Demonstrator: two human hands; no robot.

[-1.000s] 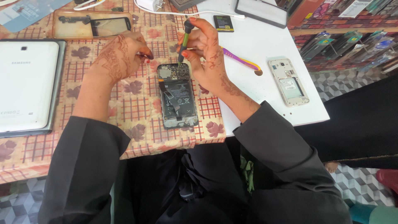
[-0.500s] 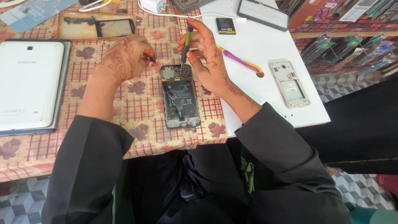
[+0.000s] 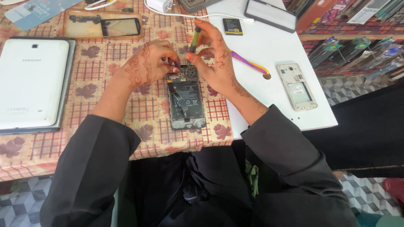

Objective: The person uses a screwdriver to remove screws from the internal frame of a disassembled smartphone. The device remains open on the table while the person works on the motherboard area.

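Observation:
An opened smartphone (image 3: 186,101) with its back cover off lies on the checked tablecloth, battery and circuit board showing. My right hand (image 3: 216,63) grips a green-handled screwdriver (image 3: 194,38) upright, its tip down on the phone's upper board. My left hand (image 3: 149,62) rests beside the phone's top left corner, fingertips pinched against its edge. Both hands carry henna patterns, and black sleeves cover my arms.
A white tablet (image 3: 31,84) lies face down at the left. A phone frame with a glass panel (image 3: 105,24) sits at the back. On the white surface (image 3: 269,50) lie a second opened phone (image 3: 296,86), a purple pry tool (image 3: 250,65), a small battery (image 3: 232,26) and a charger with its cable (image 3: 160,6).
Both hands have stayed at the top of the opened phone, with the screwdriver still upright on the board. My view has shifted slightly.

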